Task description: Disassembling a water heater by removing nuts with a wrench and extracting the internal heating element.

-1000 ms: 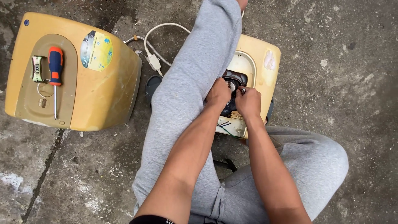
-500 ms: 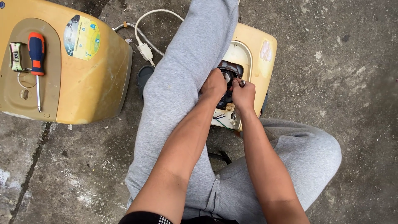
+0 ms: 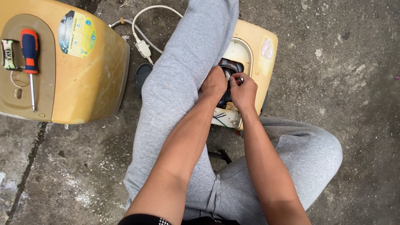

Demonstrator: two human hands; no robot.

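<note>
A yellow appliance housing point(image 3: 254, 46) with a pale oval opening lies on the concrete beyond my knees. My left hand point(image 3: 214, 85) is curled around a dark part point(image 3: 227, 66) inside the opening. My right hand point(image 3: 243, 91) pinches a small shiny metal piece point(image 3: 240, 78) at the opening's edge. Thin coloured wires point(image 3: 221, 116) show at the housing's near end, below my hands. My grey-trousered left leg point(image 3: 183, 75) crosses in front of the housing and hides much of it.
A larger yellow casing point(image 3: 83, 79) lies at the left, with a red and blue screwdriver point(image 3: 29, 58) and a small patterned object point(image 3: 8, 54) resting in its recess. A white cable with a connector point(image 3: 143, 48) lies between the two housings. A dark sandal point(image 3: 142, 75) sits beside my leg.
The view has shifted slightly. My hands stay at the opening; the right hand now shows a small metal piece between its fingertips.
</note>
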